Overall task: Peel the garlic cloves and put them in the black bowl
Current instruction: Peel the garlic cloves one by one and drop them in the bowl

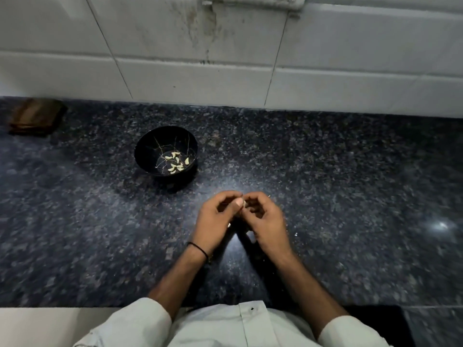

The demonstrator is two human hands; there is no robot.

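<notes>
1. Head view, and both hands meet over the near middle of the dark granite counter (350,196), fingertips to fingertips.
2. The left hand (215,216) curls in, thumb and fingers pinching a small pale garlic clove (245,203). The right hand (265,219) curls in from the other side, fingertips nipping the same clove (only a sliver of it shows between them).
3. The black bowl (150,149) sits farther back and to the left, well apart from the hands, with a scatter of peeled cloves (176,162) on its bottom.
4. The step in hand, by my read, is stripping the skin off this one. Done well, the left hand holds the clove firm without crushing it, while a right-hand nail catches the papery edge at one tip and pulls along the length.
5. How much skin is on it I cannot tell; it is too small from here.
6. It is worth checking the clove is bare all round before it goes over to the bowl, and dropping the skin on the counter, not in with the cloves.
</notes>
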